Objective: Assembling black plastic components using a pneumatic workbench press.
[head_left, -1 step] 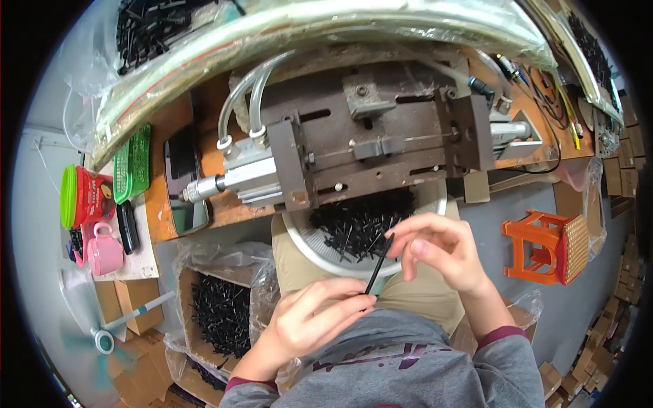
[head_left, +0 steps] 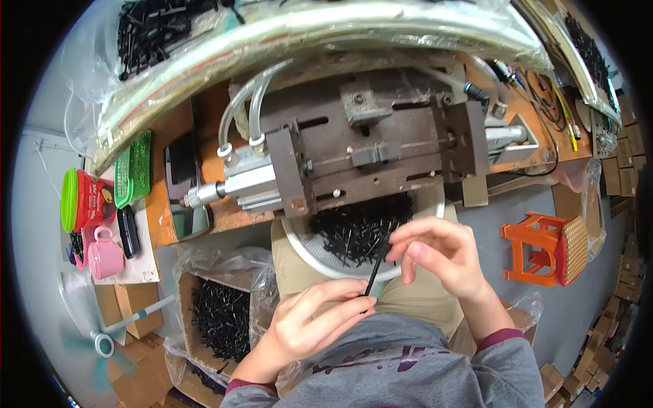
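Note:
A thin black plastic rod [head_left: 373,275] is pinched near its lower end by my left hand [head_left: 303,325], fingers closed on it in front of my shirt. Its upper end reaches the fingertips of my right hand [head_left: 442,255]. That hand is loosely curved, thumb and fingers apart; whether a fingertip touches the rod I cannot tell. Beyond both hands, a white plastic basket [head_left: 314,256] sits at my lap, filled with many similar black pieces [head_left: 357,231]. Above it, on the bench, stands a brown metal fixture [head_left: 401,173] with a grey block in its middle and a silver cylinder [head_left: 252,185] at the left.
An open carton of black pieces [head_left: 221,316] stands at lower left, lined with clear plastic. A phone [head_left: 189,219], green basket [head_left: 132,170] and pink mug [head_left: 106,260] are on the left. An orange stool [head_left: 537,248] stands at right. Clear hoses [head_left: 256,109] rise from the fixture.
The view has shifted very slightly. Both hands and the rod keep nearly the same pose.

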### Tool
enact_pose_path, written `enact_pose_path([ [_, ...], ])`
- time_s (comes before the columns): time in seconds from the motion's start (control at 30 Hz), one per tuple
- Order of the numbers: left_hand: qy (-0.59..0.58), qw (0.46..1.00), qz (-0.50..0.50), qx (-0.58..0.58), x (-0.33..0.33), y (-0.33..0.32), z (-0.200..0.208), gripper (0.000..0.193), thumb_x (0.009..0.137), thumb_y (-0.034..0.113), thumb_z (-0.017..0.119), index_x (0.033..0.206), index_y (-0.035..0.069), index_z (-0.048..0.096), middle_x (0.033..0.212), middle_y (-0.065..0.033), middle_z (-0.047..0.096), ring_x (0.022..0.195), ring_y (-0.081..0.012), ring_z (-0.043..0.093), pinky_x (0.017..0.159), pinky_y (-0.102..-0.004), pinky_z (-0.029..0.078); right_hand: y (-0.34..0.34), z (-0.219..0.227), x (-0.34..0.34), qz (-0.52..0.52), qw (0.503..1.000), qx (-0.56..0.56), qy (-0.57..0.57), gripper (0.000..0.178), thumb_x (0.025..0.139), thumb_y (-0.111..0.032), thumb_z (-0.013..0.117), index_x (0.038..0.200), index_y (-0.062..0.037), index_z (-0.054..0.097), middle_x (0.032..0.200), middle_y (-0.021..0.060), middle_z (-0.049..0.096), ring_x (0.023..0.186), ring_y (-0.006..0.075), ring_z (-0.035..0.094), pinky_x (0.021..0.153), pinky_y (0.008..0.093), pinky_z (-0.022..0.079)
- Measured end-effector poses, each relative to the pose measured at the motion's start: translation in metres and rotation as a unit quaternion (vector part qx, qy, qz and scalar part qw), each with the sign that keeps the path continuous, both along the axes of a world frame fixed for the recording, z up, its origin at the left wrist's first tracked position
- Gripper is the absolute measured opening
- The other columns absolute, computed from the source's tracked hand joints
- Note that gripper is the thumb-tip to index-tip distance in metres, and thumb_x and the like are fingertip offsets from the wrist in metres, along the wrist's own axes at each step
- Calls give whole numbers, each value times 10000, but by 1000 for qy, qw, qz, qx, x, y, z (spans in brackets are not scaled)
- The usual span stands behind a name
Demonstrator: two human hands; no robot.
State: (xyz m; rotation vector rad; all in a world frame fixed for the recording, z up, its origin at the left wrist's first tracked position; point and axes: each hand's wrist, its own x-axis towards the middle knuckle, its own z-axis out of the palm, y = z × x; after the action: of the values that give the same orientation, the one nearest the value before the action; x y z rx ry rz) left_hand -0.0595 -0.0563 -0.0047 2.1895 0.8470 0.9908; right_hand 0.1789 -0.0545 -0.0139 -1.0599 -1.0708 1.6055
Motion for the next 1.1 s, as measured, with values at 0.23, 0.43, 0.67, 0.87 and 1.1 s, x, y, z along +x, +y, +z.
enact_pose_path([
  [0.23, 41, 980, 118, 156, 38, 48, 9, 333, 627, 66, 880, 921, 15, 734, 1209, -210, 683, 738, -197, 716, 631, -278, 569, 20, 51, 7, -111, 963, 210, -131, 120, 895, -16, 676, 983, 47, 726, 826, 141, 719, 658, 130, 659, 563, 240, 506],
  [0.43, 151, 958, 161, 185, 64, 57, -6, 253, 735, 160, 808, 947, 54, 721, 1193, -114, 710, 639, -166, 663, 608, -264, 508, 21, 59, 10, -111, 954, 228, -160, 120, 843, 0, 688, 947, 38, 735, 790, 127, 731, 672, 162, 672, 603, 263, 514],
  [0.67, 168, 957, 154, 178, 66, 64, 3, 245, 706, 154, 815, 909, 55, 719, 1179, -129, 711, 601, -153, 654, 583, -263, 501, 42, 82, 17, -88, 937, 262, -215, 105, 817, 15, 694, 908, 40, 738, 758, 119, 728, 691, 174, 691, 630, 263, 523],
  [0.87, 190, 951, 163, 182, 63, 63, -5, 247, 688, 140, 818, 894, 46, 720, 1183, -146, 707, 577, -155, 645, 556, -251, 495, 127, 125, -1, -163, 866, 381, -280, 106, 866, -53, 681, 929, 18, 727, 807, 71, 719, 634, 95, 618, 588, 236, 497],
  [1.1, 106, 987, 62, 101, 49, 79, 58, 290, 767, 252, 832, 966, 64, 734, 1106, -130, 728, 614, -157, 677, 583, -260, 528, 262, 151, -10, -96, 535, 559, -626, 233, 810, -16, 651, 1005, -94, 753, 976, 96, 717, 967, 233, 669, 804, 337, 541],
])
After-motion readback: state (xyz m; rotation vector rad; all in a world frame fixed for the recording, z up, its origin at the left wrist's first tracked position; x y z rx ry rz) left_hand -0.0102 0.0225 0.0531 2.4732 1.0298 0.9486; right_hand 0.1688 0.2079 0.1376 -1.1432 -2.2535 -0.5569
